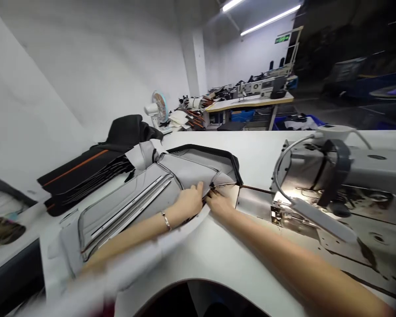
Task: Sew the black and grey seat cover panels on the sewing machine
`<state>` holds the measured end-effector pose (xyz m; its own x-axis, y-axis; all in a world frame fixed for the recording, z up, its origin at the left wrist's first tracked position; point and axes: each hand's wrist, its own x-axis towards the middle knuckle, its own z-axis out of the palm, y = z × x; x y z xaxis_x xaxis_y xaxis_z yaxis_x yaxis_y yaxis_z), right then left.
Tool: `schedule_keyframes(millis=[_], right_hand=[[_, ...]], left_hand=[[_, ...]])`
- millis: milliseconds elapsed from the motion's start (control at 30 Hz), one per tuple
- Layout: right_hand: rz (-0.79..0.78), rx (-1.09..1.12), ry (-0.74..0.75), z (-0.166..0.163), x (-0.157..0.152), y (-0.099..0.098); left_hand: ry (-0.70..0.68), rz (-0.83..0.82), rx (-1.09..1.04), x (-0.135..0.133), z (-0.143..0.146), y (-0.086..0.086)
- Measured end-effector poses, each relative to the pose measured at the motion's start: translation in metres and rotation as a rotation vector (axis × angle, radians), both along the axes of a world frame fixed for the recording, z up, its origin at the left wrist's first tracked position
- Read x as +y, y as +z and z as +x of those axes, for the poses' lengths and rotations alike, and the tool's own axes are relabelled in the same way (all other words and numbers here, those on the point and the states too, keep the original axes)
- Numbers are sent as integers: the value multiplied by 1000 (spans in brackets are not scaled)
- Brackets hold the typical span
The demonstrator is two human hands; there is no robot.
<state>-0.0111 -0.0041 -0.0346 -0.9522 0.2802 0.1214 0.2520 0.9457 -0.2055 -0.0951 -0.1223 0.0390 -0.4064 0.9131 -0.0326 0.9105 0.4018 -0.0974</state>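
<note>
Along the white worktable (251, 154): one grey stitched upholstery panel (125, 207), black-edged, lying flat and folded in places, its far end just short of the steel needle plate (254, 203).
Hands in view: two, both the person's own; no co-worker's hands show.
Left hand (189, 200): on the grey stitched upholstery panel, fingers together and pressed down on it; whether they grip cannot be told.
Left wrist: one metal bracelet (166, 220).
Right hand (219, 204): at the panel's edge, nearest the needle plate, fingers together and curled over the edge; whether they clamp it cannot be told.
Sewing machines: two; one industrial sewing machine (346, 176) on the right of the worktable, one more (262, 86) on a far table (247, 102).
Black bundles: one stack of black panels with an orange stripe (82, 171), left of the grey panel, a dark cloth heap (128, 130) behind it.
Fans: one white electric fan (159, 107), against the wall.
Ceiling lights: two fluorescent tubes (270, 20).
Signs: one green exit sign (282, 39).
Foreground: one white strip (135, 259) across the left forearm, too blurred to name.
</note>
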Motion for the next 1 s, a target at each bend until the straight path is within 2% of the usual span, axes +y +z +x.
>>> schedule_keyframes(millis=[200, 400, 567, 833, 1000], right_hand=[[63, -16, -5, 5, 1, -4], [76, -39, -17, -2, 14, -3], [106, 16, -61, 5, 20, -1], [91, 58, -289, 12, 62, 6], [98, 55, -156, 10, 54, 2]], left_hand=[[-116, -42, -75, 10, 1, 2], [-218, -52, -263, 18, -26, 1], [-145, 23, -269, 39, -37, -8], [-54, 63, -133, 58, -15, 2], [-81, 147, -50, 67, -4, -7]])
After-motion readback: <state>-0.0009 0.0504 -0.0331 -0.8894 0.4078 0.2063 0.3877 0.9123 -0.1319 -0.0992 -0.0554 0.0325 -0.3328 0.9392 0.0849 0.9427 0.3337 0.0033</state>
